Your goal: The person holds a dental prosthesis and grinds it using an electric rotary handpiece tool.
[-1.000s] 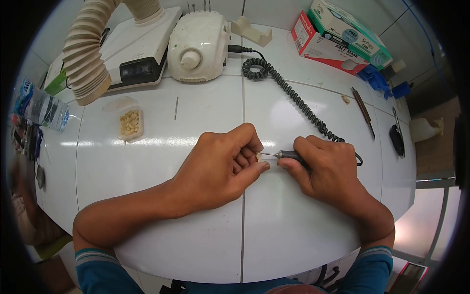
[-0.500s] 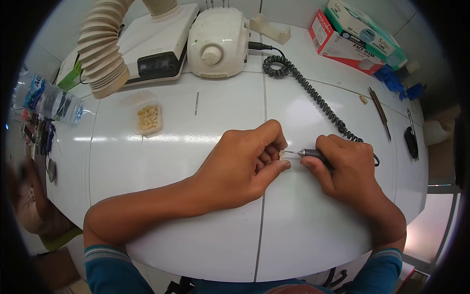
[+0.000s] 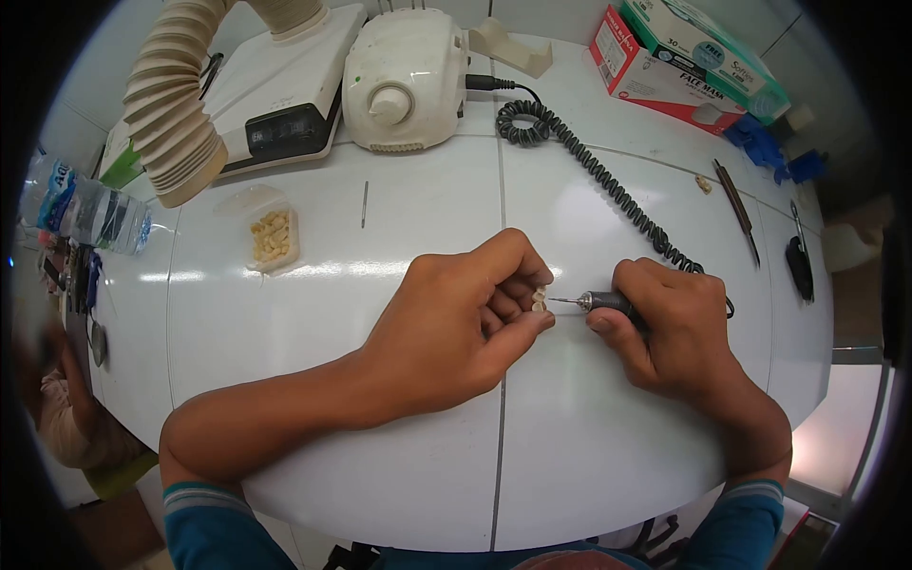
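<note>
Between thumb and fingertips, my left hand (image 3: 465, 318) pinches a small cream-white piece that looks like a few joined dental crowns (image 3: 540, 300). My right hand (image 3: 670, 323) grips a dark rotary handpiece (image 3: 608, 301), its thin metal bur (image 3: 564, 300) pointing left at the crowns. The bur's tip is at or very near their right side; I cannot tell whether it touches. A coiled black cord (image 3: 608, 185) runs from behind the right hand up to a white control box (image 3: 404, 81) with a round knob.
A small clear container of yellowish tooth-like pieces (image 3: 273, 237) sits left, near a loose thin bur (image 3: 365, 204). A ribbed hose (image 3: 176, 109) hangs upper left beside a water bottle (image 3: 90, 204). Mask boxes (image 3: 679, 71) and a brown-handled tool (image 3: 736, 209) lie right. Another person (image 3: 81, 408) sits far left.
The crowns have turned slightly in my left fingers, showing more of their surface. The whole view has shifted a little; both hands keep their grips.
</note>
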The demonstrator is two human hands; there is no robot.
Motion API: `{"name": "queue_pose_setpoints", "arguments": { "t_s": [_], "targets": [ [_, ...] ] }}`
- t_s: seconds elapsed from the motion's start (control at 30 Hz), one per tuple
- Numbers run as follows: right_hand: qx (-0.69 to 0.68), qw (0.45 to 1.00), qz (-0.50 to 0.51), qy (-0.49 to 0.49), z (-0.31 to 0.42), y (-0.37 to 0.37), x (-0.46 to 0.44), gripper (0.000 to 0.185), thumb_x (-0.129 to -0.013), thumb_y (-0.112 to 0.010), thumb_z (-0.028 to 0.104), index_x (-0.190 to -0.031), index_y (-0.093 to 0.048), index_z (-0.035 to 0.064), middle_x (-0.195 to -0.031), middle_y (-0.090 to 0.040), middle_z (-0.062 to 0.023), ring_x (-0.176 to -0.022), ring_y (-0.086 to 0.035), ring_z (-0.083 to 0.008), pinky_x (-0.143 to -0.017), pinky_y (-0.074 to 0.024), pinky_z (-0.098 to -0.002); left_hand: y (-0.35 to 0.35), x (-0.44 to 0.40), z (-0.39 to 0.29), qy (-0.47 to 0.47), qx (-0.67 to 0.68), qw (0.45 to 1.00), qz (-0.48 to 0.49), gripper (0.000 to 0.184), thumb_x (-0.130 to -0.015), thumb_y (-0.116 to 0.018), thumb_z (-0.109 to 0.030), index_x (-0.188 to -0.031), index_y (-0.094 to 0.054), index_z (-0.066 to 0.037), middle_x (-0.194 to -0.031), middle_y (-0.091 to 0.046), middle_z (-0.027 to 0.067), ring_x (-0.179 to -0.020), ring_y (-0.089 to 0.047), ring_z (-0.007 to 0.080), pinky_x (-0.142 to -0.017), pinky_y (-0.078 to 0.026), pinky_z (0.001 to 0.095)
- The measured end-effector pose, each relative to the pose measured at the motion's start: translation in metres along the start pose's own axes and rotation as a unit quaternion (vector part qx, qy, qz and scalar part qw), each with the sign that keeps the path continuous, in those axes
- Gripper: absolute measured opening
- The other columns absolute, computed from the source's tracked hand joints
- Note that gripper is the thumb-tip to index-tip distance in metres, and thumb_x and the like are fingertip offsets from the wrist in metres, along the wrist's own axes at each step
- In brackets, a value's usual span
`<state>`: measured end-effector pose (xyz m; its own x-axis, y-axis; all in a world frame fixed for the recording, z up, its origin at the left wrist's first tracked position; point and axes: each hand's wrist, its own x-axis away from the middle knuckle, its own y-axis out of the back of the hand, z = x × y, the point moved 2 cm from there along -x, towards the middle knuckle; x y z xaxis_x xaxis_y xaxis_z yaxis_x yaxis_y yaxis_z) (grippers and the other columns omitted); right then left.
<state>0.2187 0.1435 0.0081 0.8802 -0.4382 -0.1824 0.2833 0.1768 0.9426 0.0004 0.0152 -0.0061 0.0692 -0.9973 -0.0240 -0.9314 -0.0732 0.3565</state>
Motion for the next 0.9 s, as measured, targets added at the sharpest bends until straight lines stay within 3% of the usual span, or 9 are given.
{"name": "queue_pose_setpoints", "arguments": {
  "t_s": [0.9],
  "targets": [
    [0.023,1.000,0.004,0.010,0.0040,0.0018,-0.0008,0.048,-0.103,-0.082,0.051,-0.087,-0.063,0.0101,-0.065,-0.059,-0.0036,-0.049,-0.056,-0.0247,-0.046,-0.0398,-0.0423,0.0007,0.0004,-0.0005,-0.011,-0.024,1.000,0.002,0.026,-0.101,-0.086,-0.009,-0.118,-0.069,0.002,-0.098,-0.079,0.0090,-0.088,-0.077,0.0119,-0.075,-0.063,0.0254]
  ]
}}
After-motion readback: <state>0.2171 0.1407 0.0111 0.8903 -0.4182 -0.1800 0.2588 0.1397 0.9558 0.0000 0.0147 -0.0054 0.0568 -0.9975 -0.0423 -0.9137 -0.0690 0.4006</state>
